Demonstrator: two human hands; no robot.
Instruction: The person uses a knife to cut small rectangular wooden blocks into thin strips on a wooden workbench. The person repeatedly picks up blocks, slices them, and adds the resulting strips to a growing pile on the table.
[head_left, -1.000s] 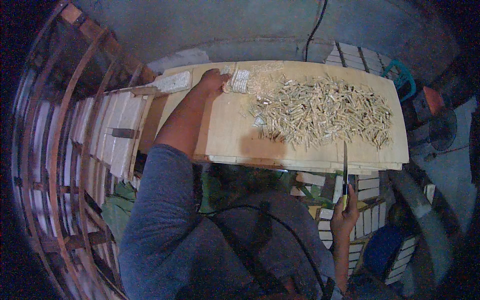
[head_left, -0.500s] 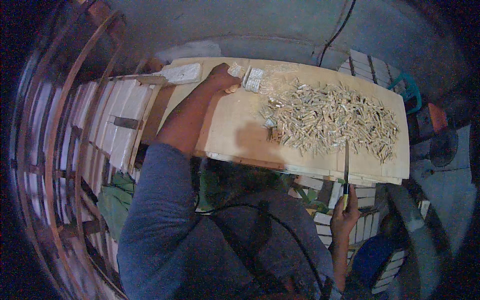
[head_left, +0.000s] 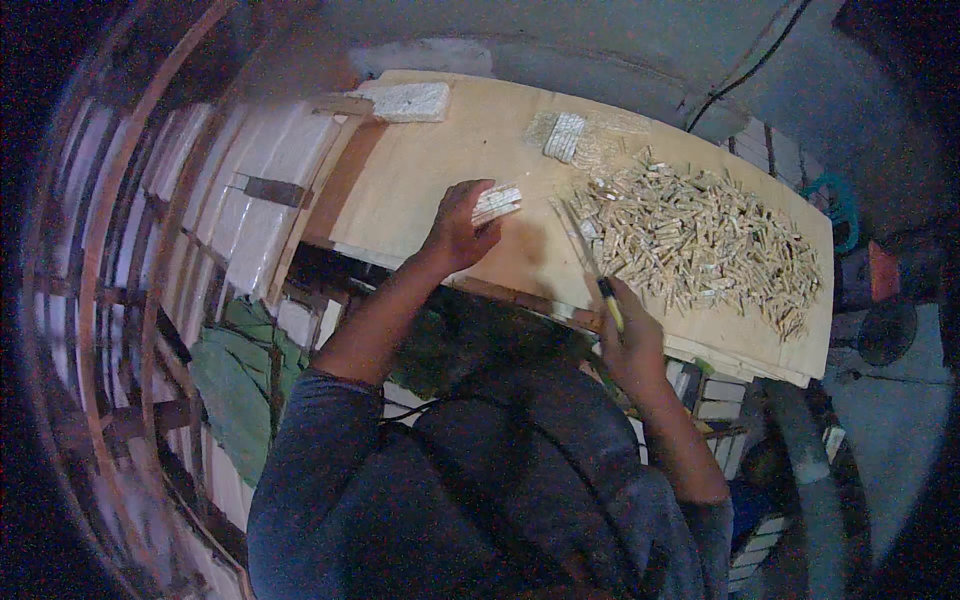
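In my left hand (head_left: 462, 232) is a small bundle of white strips (head_left: 497, 203), held above the pale board-topped table (head_left: 440, 150). My right hand (head_left: 635, 335) grips a knife (head_left: 610, 300) by its black and yellow handle. The knife's narrow blade points up and left, between the bundle and a wide pile of short, pale stick-like pieces (head_left: 700, 235). Another white ribbed bundle (head_left: 565, 138) lies farther back on the board, with thin pale strands beside it. What the pieces are made of I cannot make out.
A white textured slab (head_left: 408, 102) rests at the table's far left corner. Left of the table stand wrapped pale stacks (head_left: 250, 230) and curved brown bars (head_left: 100, 300). Green cloth (head_left: 240, 380) hangs below them. A teal chair (head_left: 845, 215) is past the right end.
My left hand has come back toward me from the far bundles, now with a white bundle in it. My right hand has brought the knife up and left over the board. The view has shifted.
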